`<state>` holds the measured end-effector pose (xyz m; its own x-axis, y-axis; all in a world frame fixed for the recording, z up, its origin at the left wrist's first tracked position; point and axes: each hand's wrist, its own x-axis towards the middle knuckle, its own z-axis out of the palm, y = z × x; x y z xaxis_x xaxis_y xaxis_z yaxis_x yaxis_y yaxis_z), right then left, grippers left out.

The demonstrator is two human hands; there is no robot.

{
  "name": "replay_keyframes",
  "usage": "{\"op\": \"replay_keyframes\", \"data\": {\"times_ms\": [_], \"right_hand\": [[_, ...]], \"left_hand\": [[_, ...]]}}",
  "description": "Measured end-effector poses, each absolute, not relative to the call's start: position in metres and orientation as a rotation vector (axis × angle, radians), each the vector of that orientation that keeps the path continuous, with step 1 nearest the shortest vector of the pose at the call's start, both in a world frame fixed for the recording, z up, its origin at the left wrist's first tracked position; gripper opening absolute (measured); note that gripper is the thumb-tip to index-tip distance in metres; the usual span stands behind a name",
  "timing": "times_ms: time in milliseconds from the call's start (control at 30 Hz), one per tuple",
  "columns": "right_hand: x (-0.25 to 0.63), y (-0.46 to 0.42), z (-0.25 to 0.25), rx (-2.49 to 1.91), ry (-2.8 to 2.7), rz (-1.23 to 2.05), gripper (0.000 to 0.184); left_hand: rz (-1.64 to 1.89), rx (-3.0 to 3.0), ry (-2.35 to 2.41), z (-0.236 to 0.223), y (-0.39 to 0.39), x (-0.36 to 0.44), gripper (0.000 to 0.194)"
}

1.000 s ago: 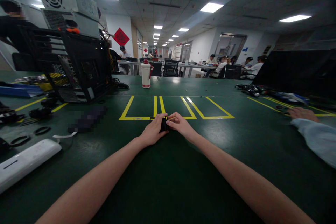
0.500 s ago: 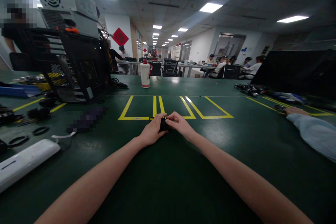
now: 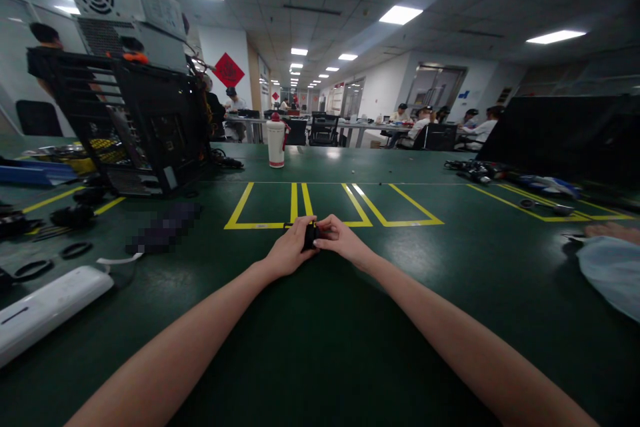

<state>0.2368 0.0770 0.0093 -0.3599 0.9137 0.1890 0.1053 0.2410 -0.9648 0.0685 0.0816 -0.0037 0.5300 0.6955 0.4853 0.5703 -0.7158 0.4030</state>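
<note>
Near the middle of the green table, a small black object (image 3: 310, 236) sits between my hands; its kind is hard to make out. My left hand (image 3: 291, 245) is closed around its left side, fingers over the top and thumb low in front. From the right, my right hand (image 3: 340, 240) pinches at the object's edge with thumb and fingertips. Parts of the object are covered by the fingers. Just beyond it runs yellow tape (image 3: 265, 225) marking out boxes on the tabletop.
A white bottle with a red lid (image 3: 276, 141) stands farther back. On the left are an open computer case (image 3: 160, 127), a white device (image 3: 55, 310) and black rings (image 3: 76, 250). At right, a co-worker's sleeve (image 3: 610, 273) reaches in near a dark monitor (image 3: 565, 137).
My right fingers have shifted slightly lower on the black object, while my left hand keeps its hold. The co-worker's hand at right has drawn back toward the edge, leaving a round-ended item behind.
</note>
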Motion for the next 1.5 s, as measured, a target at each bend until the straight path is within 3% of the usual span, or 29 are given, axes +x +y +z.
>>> {"op": "replay_keyframes", "data": {"times_ms": [133, 500, 667, 1033, 1200, 1500], "right_hand": [[0.2335, 0.0773, 0.0092, -0.972, -1.657, 1.131, 0.021], [0.238, 0.0815, 0.0081, -0.943, -1.695, 1.24, 0.037], [0.2341, 0.0779, 0.0089, -0.96, -1.656, 1.115, 0.024], [0.2387, 0.0821, 0.0072, -0.96, -1.685, 1.233, 0.039], [0.2336, 0.0815, 0.007, -0.955, -1.655, 1.08, 0.022], [0.2339, 0.0832, 0.0056, -0.946, -1.648, 1.161, 0.028]], "left_hand": [[0.961, 2.575, 1.074, -0.0042, 0.0819, 0.069, 0.06], [0.962, 2.561, 1.083, -0.006, 0.0829, 0.0684, 0.06], [0.961, 2.556, 1.073, -0.0044, 0.0815, 0.0685, 0.061], [0.961, 2.563, 1.1, -0.0049, 0.0811, 0.0684, 0.061], [0.981, 2.562, 1.092, -0.0056, 0.082, 0.0698, 0.063], [0.981, 2.55, 1.096, -0.006, 0.0819, 0.0695, 0.061]]}}
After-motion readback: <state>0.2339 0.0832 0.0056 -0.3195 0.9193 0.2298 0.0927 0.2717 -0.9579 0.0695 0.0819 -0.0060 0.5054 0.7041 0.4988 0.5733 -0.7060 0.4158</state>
